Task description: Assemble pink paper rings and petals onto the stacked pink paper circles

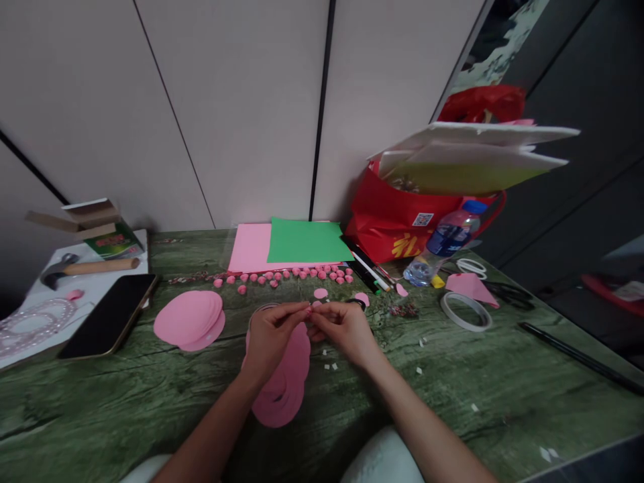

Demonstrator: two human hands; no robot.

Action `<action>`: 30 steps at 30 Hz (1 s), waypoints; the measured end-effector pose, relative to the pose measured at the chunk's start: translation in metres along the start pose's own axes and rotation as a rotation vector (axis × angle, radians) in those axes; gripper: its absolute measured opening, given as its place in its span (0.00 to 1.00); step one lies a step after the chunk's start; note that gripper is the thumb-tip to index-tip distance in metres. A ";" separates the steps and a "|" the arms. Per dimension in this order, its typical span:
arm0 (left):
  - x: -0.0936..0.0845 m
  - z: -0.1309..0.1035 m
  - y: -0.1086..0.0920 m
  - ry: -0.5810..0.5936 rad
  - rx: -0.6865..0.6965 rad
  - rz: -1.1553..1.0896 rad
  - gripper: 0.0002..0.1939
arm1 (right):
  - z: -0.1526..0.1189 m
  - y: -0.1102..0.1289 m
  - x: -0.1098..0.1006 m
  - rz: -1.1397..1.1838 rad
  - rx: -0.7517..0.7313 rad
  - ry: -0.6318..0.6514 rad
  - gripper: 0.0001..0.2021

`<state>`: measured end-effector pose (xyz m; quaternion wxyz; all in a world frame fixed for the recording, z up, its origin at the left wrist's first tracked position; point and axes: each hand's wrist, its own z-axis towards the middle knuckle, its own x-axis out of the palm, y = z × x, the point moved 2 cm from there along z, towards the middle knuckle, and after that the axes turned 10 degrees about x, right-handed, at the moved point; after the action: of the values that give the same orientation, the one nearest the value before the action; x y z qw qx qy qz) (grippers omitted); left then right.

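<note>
My left hand [276, 335] and my right hand [347, 330] meet at the fingertips, both pinching a small pink paper piece [309, 310] between them. Under my left hand lie overlapping pink paper circles [279, 402]. Another stack of pink circles [190, 316] rests to the left. Beyond the hands, several small pink rolled paper pieces [296, 272] form rows. Small pink discs [320, 293] lie just past my fingertips.
A phone [111, 315], hammer [100, 266] and opened box [113, 238] are at left. Green paper [306, 241] lies at the back. At right are a red bag [382, 215], a bottle [445, 241], a tape roll [465, 312] and a black rod [578, 355].
</note>
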<state>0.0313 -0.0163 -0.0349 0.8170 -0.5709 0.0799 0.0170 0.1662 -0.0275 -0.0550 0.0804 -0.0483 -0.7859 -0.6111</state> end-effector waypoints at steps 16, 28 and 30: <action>0.002 0.001 -0.003 0.015 0.006 -0.002 0.05 | 0.002 0.001 -0.003 0.033 0.085 0.033 0.16; 0.006 0.003 -0.003 0.033 -0.015 -0.040 0.05 | 0.003 0.001 -0.007 0.028 0.102 0.032 0.17; 0.007 0.003 -0.001 0.028 -0.018 -0.035 0.05 | 0.003 0.001 -0.006 0.018 0.103 0.023 0.17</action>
<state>0.0383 -0.0144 -0.0340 0.8108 -0.5796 0.0815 -0.0046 0.1724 -0.0242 -0.0557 0.0973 -0.0441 -0.8151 -0.5694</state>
